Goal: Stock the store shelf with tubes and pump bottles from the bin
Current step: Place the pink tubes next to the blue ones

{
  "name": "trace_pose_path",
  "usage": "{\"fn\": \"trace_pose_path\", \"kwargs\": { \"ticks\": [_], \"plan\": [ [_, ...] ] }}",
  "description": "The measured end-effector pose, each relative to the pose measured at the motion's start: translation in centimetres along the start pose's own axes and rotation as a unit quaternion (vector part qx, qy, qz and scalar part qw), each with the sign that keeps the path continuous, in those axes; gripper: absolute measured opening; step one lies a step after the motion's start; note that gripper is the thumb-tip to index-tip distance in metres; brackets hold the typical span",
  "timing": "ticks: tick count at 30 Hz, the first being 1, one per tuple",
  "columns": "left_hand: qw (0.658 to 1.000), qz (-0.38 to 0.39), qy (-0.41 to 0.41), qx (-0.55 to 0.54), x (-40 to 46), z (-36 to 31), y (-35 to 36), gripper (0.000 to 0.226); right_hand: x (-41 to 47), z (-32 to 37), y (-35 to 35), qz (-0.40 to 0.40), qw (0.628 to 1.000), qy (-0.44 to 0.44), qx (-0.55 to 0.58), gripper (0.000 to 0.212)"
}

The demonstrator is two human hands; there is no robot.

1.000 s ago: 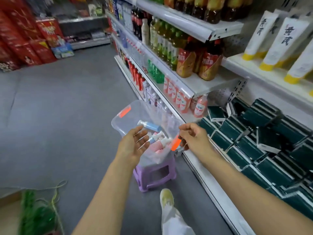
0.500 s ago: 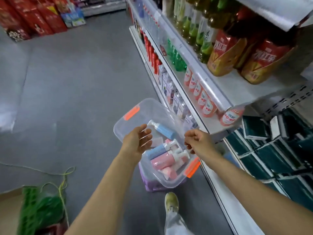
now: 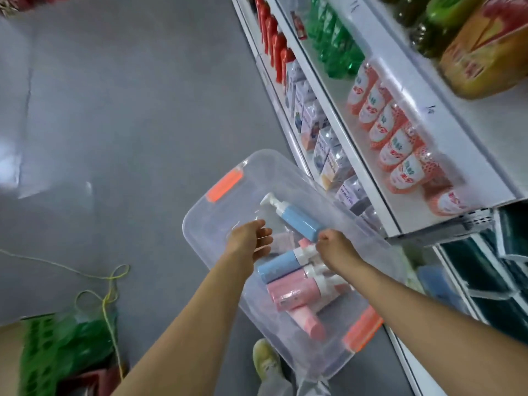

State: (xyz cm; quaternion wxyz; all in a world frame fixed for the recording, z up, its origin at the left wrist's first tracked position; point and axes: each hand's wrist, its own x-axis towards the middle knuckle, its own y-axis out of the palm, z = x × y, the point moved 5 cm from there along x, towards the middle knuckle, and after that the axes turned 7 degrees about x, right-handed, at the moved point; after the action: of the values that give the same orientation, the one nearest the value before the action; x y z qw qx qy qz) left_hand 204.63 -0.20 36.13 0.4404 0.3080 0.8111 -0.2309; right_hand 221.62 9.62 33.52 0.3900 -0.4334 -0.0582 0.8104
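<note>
Grey concrete floor (image 3: 128,110) fills the left half of the aisle, wide and bare, with a yellow-green cord (image 3: 108,284) looping across it toward a green mesh bundle (image 3: 57,347) at the lower left corner. My left forearm rises from the bottom edge; my left hand (image 3: 248,242) sits over the near long rim of the clear plastic bin (image 3: 200,224), fingers loosely bent above its open top, and whether they actually clasp the rim I cannot tell. The bin lies at a slant, one orange latch (image 3: 225,185) at its far end, another (image 3: 363,328) at its near end. Inside, a blue pump bottle (image 3: 297,220) lies alone toward the far end, just beyond both hands; a second blue bottle (image 3: 278,265) and pink pump bottles (image 3: 294,291) are heaped between my wrists, with a pink tube (image 3: 308,320) below them. My right hand (image 3: 334,247) is curled into a fist at the bin's shelf-side rim; what it pinches is hidden. Below the bin, my pale shoe (image 3: 267,364) shows on the floor. To the right runs the white store shelf (image 3: 368,178), its edge close beside the bin, stocked with orange-labelled bottles (image 3: 400,155), green bottles (image 3: 334,50) and red ones (image 3: 274,47) further along. Dark green boxes (image 3: 485,267) fill the lower right.
</note>
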Motion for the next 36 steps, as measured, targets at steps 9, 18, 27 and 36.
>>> {"fn": "trace_pose_path", "kwargs": {
  "ticks": [9,18,27,36],
  "plan": [
    [0.918,-0.011,0.079,0.388,10.3,2.9,1.3,0.045,5.0,0.2,6.9,0.106,0.823,-0.296,-0.473,0.034],
    [0.678,0.002,0.164,0.717,13.2,5.0,1.5,0.066,9.1,-1.2,11.1,0.161,0.758,-0.132,-0.619,0.044],
    [0.518,-0.038,0.222,0.825,13.7,5.3,2.4,0.065,8.8,1.9,10.9,0.138,0.713,-0.290,-0.623,0.024],
    [0.776,-0.046,0.067,0.626,12.8,4.4,1.2,0.055,10.2,3.0,9.0,-0.054,0.765,-0.241,-0.595,0.058]
  ]
}}
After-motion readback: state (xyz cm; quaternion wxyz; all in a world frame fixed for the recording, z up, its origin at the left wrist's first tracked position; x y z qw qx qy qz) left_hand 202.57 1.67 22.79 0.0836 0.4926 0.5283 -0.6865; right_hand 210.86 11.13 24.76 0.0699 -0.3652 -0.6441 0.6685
